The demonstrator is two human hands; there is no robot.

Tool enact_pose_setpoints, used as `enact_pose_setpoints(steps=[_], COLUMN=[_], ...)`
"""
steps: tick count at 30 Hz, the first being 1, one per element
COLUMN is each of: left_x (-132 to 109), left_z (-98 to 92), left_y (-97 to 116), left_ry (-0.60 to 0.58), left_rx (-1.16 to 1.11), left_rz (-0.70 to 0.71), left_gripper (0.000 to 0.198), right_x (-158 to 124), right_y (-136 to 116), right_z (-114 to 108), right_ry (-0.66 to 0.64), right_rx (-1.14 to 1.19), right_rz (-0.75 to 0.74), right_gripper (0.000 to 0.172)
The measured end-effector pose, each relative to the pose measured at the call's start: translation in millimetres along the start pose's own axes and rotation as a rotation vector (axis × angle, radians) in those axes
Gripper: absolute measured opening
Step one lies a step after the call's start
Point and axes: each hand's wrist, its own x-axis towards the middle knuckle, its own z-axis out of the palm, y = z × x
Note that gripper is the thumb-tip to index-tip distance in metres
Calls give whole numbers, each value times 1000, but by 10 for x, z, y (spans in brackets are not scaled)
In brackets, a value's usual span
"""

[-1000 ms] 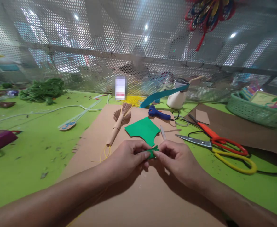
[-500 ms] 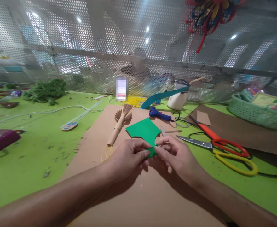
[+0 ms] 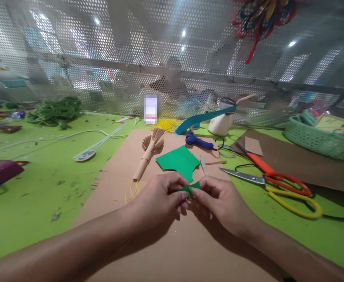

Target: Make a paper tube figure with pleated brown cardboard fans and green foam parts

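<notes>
Between my fingertips is a small green paper piece (image 3: pixel 194 189), partly covered by my thumbs. My left hand (image 3: pixel 164 196) pinches its left end, and my right hand (image 3: pixel 218 197) pinches the right end. Just beyond them a larger green sheet (image 3: pixel 177 160) with curved cut-outs lies flat on brown kraft paper (image 3: pixel 172 250). A pencil-like stick (image 3: pixel 203 165) rests by my right fingers. Left of the sheet lies a rolled brown paper figure (image 3: pixel 145 158) with fringed ends and a yellow cord loop (image 3: pixel 132 192).
To the right lie scissors with yellow handles (image 3: pixel 295 201) and scissors with red handles (image 3: pixel 289 182). A blue glue gun (image 3: pixel 199 141) sits behind the sheet, near a white jar (image 3: pixel 220 122). A green basket (image 3: pixel 321 137) stands far right; a purple tool (image 3: pixel 3 174) is at left.
The small green piece has turned between my fingers, its right end now tilted up. My right hand has shifted slightly down; the larger sheet stays in place.
</notes>
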Motion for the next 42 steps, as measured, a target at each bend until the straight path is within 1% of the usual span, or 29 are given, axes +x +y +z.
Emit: enact_pose_setpoints(steps=[6,10,14,18,22,26,29,31,35,38,40,42], left_x=[-13,-40,-54,-54,-40,-32,-38,-46,-59,-59,-55,-46], left_z=[12,46,56,58,36,-15,-26,-17,-3,-15,-22,-22], left_y=[-12,5,-2,-3,50,124,143,137,115,109,109,107], left_ry=[48,96,121,82,41,-35,-76,-77,-32,-73,-106,-112], left_rx=[87,143,179,193,152,158,99,66,84,128,148,145], left_rz=[14,61,69,53,24,-22,-68,-83,-33,2,4,4], left_gripper=[12,11,10,7,3,16,17,17,19,22,20,19], right_x=[-9,-20,-22,-18,-15,-21,-24,-21,-1,15,20,18], right_y=[33,38,38,45,14,-41,-69,-77,-74,-45,-18,6], right_z=[2,12,13,-9,-32,-47,-63,-72,-67,-45,-30,-22], right_ry=[30,25,7,16,20,53,70,58,-22,-64,-59,-43], right_rx=[-70,-1,51,45,22,-17,-45,-42,8,54,66,54], right_rz=[-7,-2,10,-1,-20,-15,-14,-12,3,-5,-13,-19], right_gripper=[31,32,32,33,35,36,35,33,30,29,29,28])
